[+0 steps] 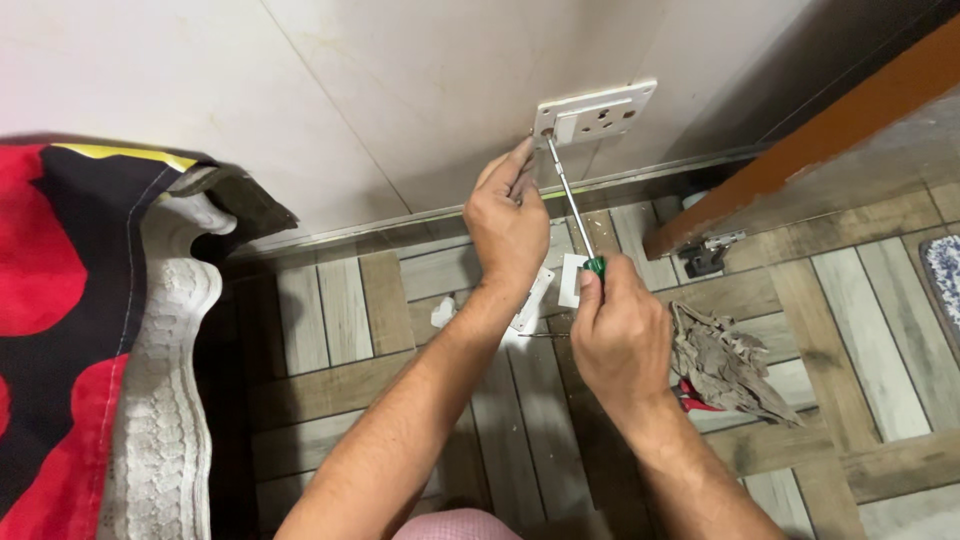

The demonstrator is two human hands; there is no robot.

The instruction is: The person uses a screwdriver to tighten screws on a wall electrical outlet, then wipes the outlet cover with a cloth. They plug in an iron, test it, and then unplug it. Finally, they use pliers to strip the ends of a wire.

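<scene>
- Upper right of centre, the white socket plate sits on the wall.
- The right hand grips the green-handled screwdriver, tip at the plate's left screw.
- The left hand, fingers loosely curled, steadies the plate's corner.
- The plate looks mounted; that screw seems unfinished, and white parts lie on the floor.

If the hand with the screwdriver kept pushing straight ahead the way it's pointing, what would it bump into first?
Probably the white socket plate on the wall. The right hand points its screwdriver up along the shaft, whose tip already seems to sit at the plate's left corner, beside the left hand fingertips.
</scene>
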